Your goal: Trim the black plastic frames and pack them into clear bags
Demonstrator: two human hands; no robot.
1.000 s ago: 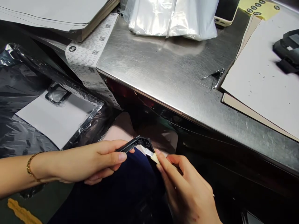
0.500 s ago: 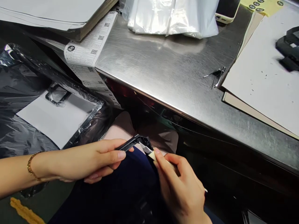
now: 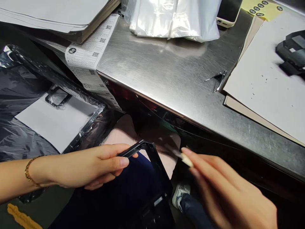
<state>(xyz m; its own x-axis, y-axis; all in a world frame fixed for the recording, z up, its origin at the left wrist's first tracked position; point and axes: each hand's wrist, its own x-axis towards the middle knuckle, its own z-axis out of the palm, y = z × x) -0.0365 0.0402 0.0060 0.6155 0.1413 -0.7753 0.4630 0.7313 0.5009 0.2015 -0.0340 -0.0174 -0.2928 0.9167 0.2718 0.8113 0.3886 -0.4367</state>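
My left hand [image 3: 105, 165] grips one side of a black plastic frame [image 3: 158, 163], which hangs over my lap with its lower part dark against my clothes. My right hand [image 3: 224, 184] is closed around a knife with a cream handle [image 3: 187, 159]. The thin blade, blurred by motion, points up and left, a short way right of the frame and apart from it.
The metal table [image 3: 162, 70] bears clear plastic bags [image 3: 171, 19], a phone [image 3: 228, 12], white sheets [image 3: 267, 92] and a black part [image 3: 293, 52]. At left, a plastic-lined box [image 3: 14, 133] holds white paper [image 3: 54, 121]. A label strip [image 3: 83, 60] hangs over the table edge.
My right hand has moved right with the knife, taking the blade away from the frame's corner. My left hand has barely moved; more of the frame now shows.
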